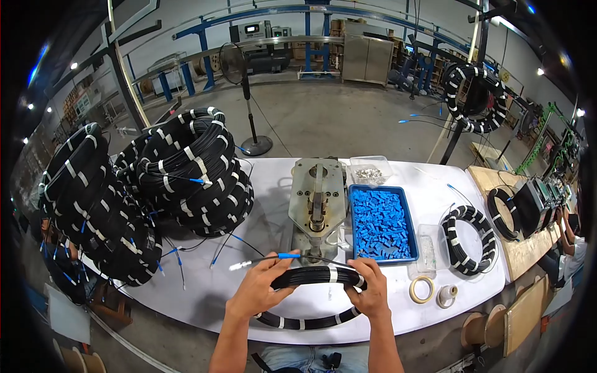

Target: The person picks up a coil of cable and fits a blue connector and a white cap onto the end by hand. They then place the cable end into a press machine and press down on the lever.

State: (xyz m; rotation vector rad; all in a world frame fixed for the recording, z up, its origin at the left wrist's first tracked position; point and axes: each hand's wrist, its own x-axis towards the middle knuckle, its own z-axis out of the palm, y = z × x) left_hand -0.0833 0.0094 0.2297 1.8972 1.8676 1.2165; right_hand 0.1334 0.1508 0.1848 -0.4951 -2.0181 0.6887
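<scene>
Head view: both hands are on one black cable coil (314,276) with white tape bands, held flat just above the near edge of the white table (273,180). Left hand (258,289) is closed around the coil's left side, thumb and fingers pinching the loose cable end (273,257) with its blue sleeve and pale tip. Right hand (371,289) is wrapped around the coil's right side, fingers curled over a white band. Both grips are closed and firm; neither hand is open.

Coil sits directly in front of the metal press (317,202). Blue tray (407,214) of small blue parts is just right of the press, with a clear box (370,169) of pale parts behind it. Tape roll (422,289) and a small spool (446,295) sit near the right hand. A finished coil (471,239) lies further right, and big stacks of coils (186,171) fill the left of the table.

My read on doing this well:
- keep the right hand clamping the turns so they don't spring apart
- leave enough slack on the free end; don't kink it at the sleeve
- keep the tip clear of the table and the press edge
- the far stacked coils have loose blue-tipped ends hanging out, so avoid snagging them
</scene>
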